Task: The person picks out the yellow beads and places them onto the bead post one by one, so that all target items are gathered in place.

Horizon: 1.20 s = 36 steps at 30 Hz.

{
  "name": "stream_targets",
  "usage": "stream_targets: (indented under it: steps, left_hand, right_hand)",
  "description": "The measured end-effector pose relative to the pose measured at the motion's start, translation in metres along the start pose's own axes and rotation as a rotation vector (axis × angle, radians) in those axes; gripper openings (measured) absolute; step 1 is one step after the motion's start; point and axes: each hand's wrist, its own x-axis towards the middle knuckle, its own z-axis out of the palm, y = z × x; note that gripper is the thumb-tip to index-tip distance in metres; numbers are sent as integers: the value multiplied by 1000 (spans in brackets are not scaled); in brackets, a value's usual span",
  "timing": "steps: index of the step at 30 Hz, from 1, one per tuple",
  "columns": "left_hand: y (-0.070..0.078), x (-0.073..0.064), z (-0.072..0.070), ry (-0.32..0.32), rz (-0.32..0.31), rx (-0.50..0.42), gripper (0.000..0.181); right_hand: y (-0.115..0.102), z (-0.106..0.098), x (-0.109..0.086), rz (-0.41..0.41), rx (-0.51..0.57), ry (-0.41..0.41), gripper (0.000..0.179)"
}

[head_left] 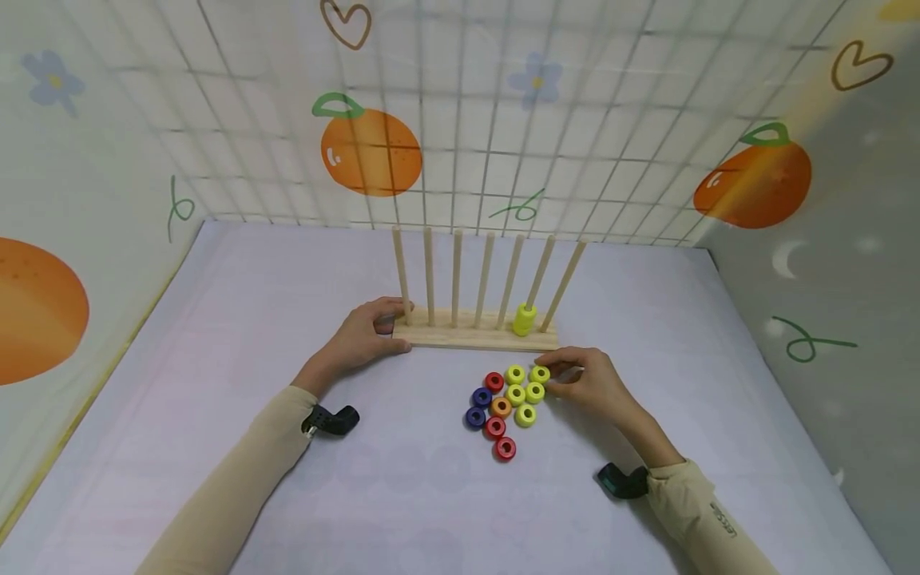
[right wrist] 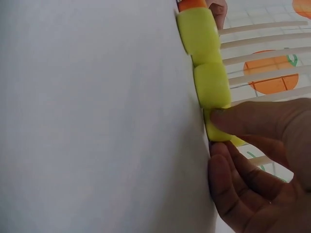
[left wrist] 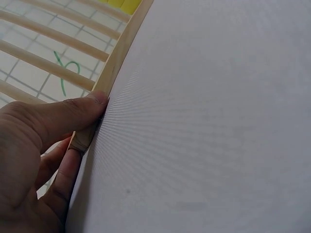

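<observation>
A wooden peg rack [head_left: 446, 337] with several upright pegs stands at the back of the table. My left hand [head_left: 362, 331] grips the rack's left end, thumb on the front edge and fingers behind, as the left wrist view also shows on the wooden base [left wrist: 115, 63]. Yellow beads [head_left: 524, 319] are stacked low on the second peg from the right. In front of the rack, my right hand [head_left: 592, 387] pinches the rightmost back yellow bead [head_left: 540, 374] between thumb and fingers. In the right wrist view the thumb partly covers that bead [right wrist: 218, 128].
Left of the right hand lie several other yellow beads [head_left: 515, 394], an orange bead [head_left: 509, 408], several red beads [head_left: 505, 449] and two dark blue beads [head_left: 475, 418]. A patterned curtain [head_left: 460, 120] rises behind the white table [head_left: 402, 479].
</observation>
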Motion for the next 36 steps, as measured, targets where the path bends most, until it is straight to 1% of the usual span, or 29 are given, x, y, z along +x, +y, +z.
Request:
stream_targets:
  steps: [3,9,12,13,19,21,25,31,36]
  left_hand:
    - [0,-1,-1,-2,2,2,65]
    - [8,-4,-2,-6,28,20,63]
    - [6,-2,-2,-7,26,29,63]
    - [5,-2,-1,-8,24,30,64]
    - [-26,10,1,8,21,37,68]
    - [-33,12,1,12,22,29,68]
    - [-36,13,0,14,30,15,68]
    - [-35,12,0,20,39,20,66]
    - [-34,11,0,19,32,29,66]
  right_hand:
    - [-1,0,0,2,6,5,31]
    - [0,1,0,13,24,11,31]
    - [-1,1,1,20,38,15,31]
    - [0,1,1,22,42,16,31]
    - [0,0,0,38,60,20,30]
    - [0,0,0,45,61,25,30]
    - [0,-1,-1,58,64,31,30]
    - [0,-2,-3,74,77,33,30]
    - [0,-6,-6,82,84,44,31]
